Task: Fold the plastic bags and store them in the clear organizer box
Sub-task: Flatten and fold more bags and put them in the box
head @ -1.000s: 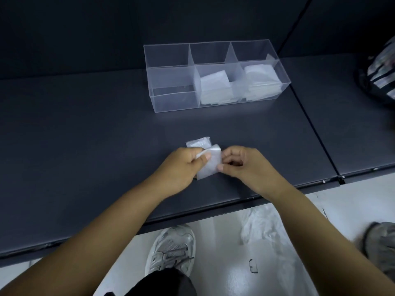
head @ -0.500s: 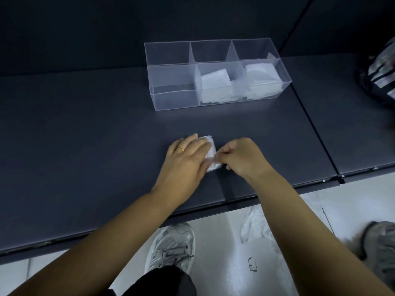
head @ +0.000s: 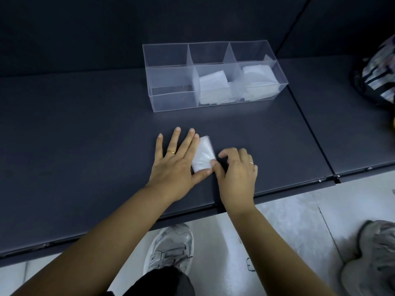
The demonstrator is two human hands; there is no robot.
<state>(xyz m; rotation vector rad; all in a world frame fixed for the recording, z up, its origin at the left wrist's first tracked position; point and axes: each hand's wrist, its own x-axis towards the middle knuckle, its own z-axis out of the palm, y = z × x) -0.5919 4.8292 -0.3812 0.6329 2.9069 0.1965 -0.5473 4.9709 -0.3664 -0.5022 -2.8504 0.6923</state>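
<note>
White plastic, the folded bag (head: 203, 157) lies as a small packet on the table (head: 85, 135) between both hands, well short of the clear organizer box (head: 171, 101). The left hand (head: 173, 167) lies flat against its left edge, fingers straight and spread. The right hand (head: 237, 174) has its fingers curled and its thumb on the near corner; whether it pinches is unclear. Folding looks finished, so the packet next needs lifting into a compartment without springing open.
</note>
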